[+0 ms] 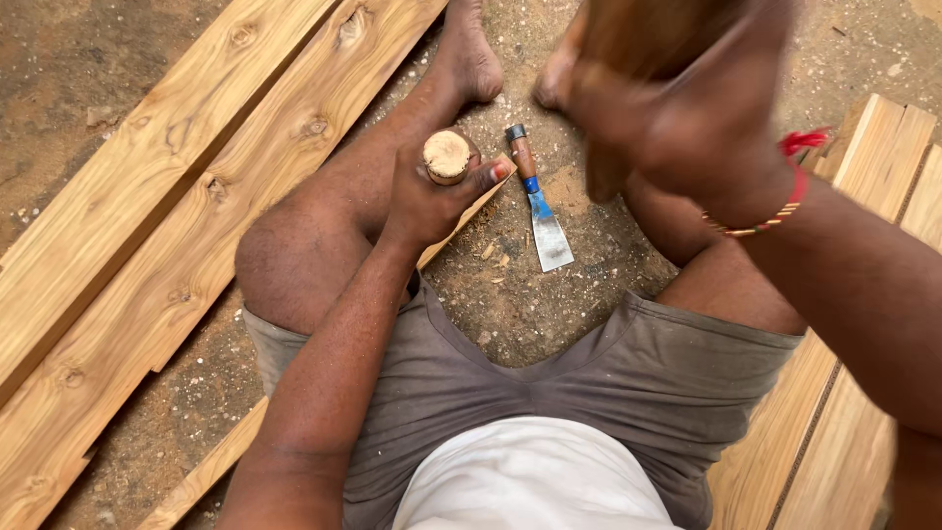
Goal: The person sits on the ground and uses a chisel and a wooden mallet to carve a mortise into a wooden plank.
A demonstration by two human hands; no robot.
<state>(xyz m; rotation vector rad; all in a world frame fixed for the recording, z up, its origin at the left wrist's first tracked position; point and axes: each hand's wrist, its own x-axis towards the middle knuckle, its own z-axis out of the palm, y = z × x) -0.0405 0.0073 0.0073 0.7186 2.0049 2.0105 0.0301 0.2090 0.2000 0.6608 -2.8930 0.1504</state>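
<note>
My left hand (432,196) is wrapped around the round wooden handle of an upright chisel (446,155); its worn top end faces the camera and its blade is hidden below my fist. My right hand (677,108), blurred, is raised high at the top right and grips a brown wooden mallet (643,34). A thin wooden strip (211,469) runs under my left leg, and the held chisel stands over it. A second chisel (538,201) with a wooden handle, blue collar and flat steel blade lies on the sandy ground between my legs.
Two long light wooden planks (167,196) lie side by side at the left. More planks (863,196) lie under and beside my right leg. Wood chips (491,253) and sand cover the ground. My bare feet (471,59) rest at the top.
</note>
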